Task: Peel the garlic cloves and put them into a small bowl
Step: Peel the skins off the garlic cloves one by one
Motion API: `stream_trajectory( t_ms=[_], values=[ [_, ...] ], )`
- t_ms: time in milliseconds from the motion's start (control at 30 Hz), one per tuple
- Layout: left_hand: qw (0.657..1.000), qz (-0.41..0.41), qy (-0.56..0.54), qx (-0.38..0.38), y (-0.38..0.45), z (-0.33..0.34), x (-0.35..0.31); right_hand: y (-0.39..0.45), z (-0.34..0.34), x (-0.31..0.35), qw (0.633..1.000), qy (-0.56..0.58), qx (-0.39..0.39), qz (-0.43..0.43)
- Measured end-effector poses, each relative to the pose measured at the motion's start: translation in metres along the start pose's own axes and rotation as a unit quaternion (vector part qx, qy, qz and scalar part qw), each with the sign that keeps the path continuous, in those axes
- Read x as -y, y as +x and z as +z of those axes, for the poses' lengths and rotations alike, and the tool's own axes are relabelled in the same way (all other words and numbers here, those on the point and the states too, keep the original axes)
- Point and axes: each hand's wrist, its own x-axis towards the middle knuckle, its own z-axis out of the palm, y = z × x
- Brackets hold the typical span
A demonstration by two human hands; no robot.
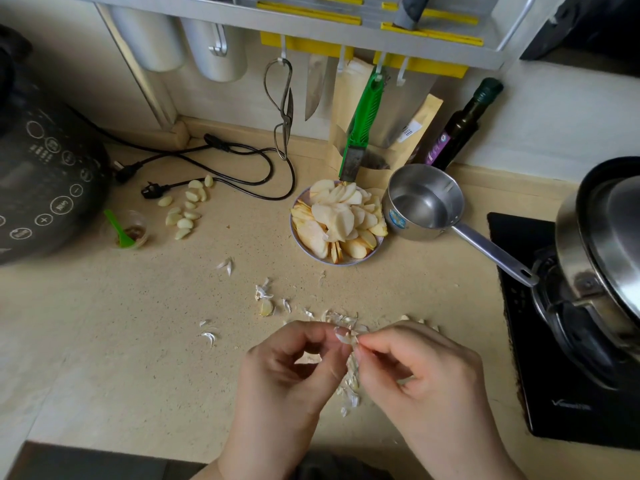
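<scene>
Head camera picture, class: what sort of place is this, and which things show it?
Most likely a home kitchen counter: a gas stove with a lidded pot, knives and scissors hanging from a wall rack, and peeled garlic cloves lying on the worktop.

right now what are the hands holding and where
Both hold one garlic clove: left hand pinches its left side, right hand pinches papery skin at its right end.

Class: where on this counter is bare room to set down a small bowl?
Bare speckled beige counter lies front-left, between the black cooker and the left hand. Crowded: white garlic skins by both hands, peeled cloves, plate of apple slices.
</scene>
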Motion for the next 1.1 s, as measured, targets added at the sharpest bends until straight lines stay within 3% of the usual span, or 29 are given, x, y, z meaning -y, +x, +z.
stream_trajectory(
  t_ms=[233, 300, 333, 400, 433, 467, 567, 633, 767, 833, 933, 1100],
  values=[
    [1.000, -0.001, -0.013, -0.028, -0.001, 0.003, -0.001, 0.000, 0.008, 0.001, 0.999, -0.016, -0.025, 0.019],
    [0.999, -0.009, -0.039, -0.013, -0.001, 0.002, -0.002, -0.001, 0.006, 0.000, 0.995, 0.060, 0.011, 0.075],
    [0.998, -0.015, -0.060, -0.002, -0.001, 0.002, -0.002, -0.002, 0.006, 0.000, 0.981, 0.142, 0.034, 0.128],
    [0.991, -0.048, -0.127, 0.020, 0.001, 0.003, -0.002, -0.003, 0.008, 0.000, 0.904, 0.342, 0.060, 0.247],
    [0.983, -0.075, -0.165, 0.029, 0.001, 0.003, -0.003, -0.003, 0.010, -0.003, 0.873, 0.390, 0.056, 0.288],
    [0.975, -0.099, -0.197, 0.036, 0.001, 0.004, -0.003, -0.003, 0.013, -0.007, 0.868, 0.386, 0.043, 0.308],
    [0.964, -0.131, -0.226, 0.054, 0.003, 0.003, -0.006, -0.005, 0.020, -0.019, 0.921, 0.264, 0.027, 0.285],
    [0.965, -0.133, -0.219, 0.058, 0.004, 0.002, -0.008, -0.006, 0.018, -0.021, 0.937, 0.251, 0.045, 0.238],
    [0.974, -0.119, -0.187, 0.054, 0.006, 0.001, -0.007, -0.004, 0.008, -0.012, 0.934, 0.332, 0.060, 0.115],
    [0.970, -0.135, -0.199, 0.048, 0.006, 0.002, -0.007, -0.002, 0.009, -0.009, 0.940, 0.319, 0.045, 0.108],
    [0.937, -0.206, -0.279, 0.035, 0.007, 0.003, -0.007, -0.003, 0.009, -0.010, 0.947, 0.292, 0.020, 0.134],
    [0.886, -0.285, -0.362, 0.046, 0.009, 0.002, -0.006, 0.000, 0.005, -0.009, 0.972, 0.207, 0.024, 0.104]
  ],
)
